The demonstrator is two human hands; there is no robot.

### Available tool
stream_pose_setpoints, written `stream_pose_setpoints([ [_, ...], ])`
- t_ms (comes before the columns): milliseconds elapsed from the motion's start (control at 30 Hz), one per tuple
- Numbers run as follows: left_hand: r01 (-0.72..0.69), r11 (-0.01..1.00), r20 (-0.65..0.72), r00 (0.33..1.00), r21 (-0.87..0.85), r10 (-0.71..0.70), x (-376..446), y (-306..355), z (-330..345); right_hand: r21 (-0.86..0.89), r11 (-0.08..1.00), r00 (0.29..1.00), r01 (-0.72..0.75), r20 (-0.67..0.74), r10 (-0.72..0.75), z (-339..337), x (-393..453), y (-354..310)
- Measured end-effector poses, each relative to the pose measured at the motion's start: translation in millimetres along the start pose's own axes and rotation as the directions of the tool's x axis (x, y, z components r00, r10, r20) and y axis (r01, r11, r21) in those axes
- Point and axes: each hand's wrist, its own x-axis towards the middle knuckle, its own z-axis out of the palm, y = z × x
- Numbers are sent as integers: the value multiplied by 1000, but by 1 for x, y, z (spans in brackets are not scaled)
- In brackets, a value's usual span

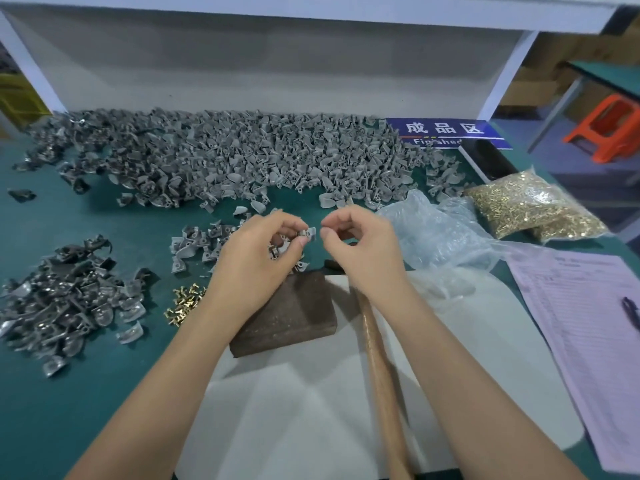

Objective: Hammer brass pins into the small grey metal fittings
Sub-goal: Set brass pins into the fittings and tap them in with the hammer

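1. My left hand [263, 251] is raised over the counter [104, 393], thumb and fingers pinching one small grey fitting [309, 234].
2. My right hand [356, 244] is just beside it, fingers curled, thumb and forefinger tips pinched together near the fitting. Cannot tell if a pin is between them, too small to see.
3. Big heap of grey fittings [242, 157] runs across the back of the counter. Smaller loose cluster [201, 244] sits just left of my left hand.
4. Darker pile of fittings [65, 303] at the left edge, brass showing in some.
5. Loose brass pins [183, 303] lie on the counter just left of the brown block [294, 317].
6. Hammer handle [381, 375] lies on the white sheet [311, 410], just right of the block, partly under my right forearm. Head hidden by my hand.
7. Bags of brass pins [530, 206] at far right, crumpled clear plastic [436, 233] beside them.
8. Pink form [588, 341] with a pen [632, 311] at the right edge. Blue "Finished" sign [446, 131] at the back right.
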Motion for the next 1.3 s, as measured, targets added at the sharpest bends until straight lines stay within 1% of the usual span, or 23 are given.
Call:
stream_pose_setpoints([
  [100,27,998,-61,998,-61,-30,-19,-4,-7,177,984,999,4,36,-11,2,-21,-10],
  [167,51,994,-85,995,-100,-60,-31,-5,-10,230,973,999,-7,54,-5,7,-34,-11],
  [233,62,990,-85,994,-129,-74,-40,-5,-11,192,981,998,20,56,-31,11,-43,-9],
  [367,85,981,-55,994,-176,-96,-49,-5,-11,18,979,980,201,5,-201,15,-51,-4],
  [433,73,981,-59,995,-177,-84,-50,-5,-11,-23,968,969,248,-6,-248,16,-52,-3],
  [567,60,976,-59,996,-208,-74,-51,-6,-11,-63,968,970,244,14,-244,20,-54,-1],
  [667,65,975,-59,995,-213,-79,-51,-6,-11,-62,971,973,231,0,-232,19,-53,-1],
  [967,61,965,-51,996,-253,-76,-52,0,-12,-109,942,949,316,31,-315,16,-55,-2],
  [1300,15,985,-63,998,-171,-26,-52,-3,-12,-159,927,940,340,51,-336,15,-56,-5],
])
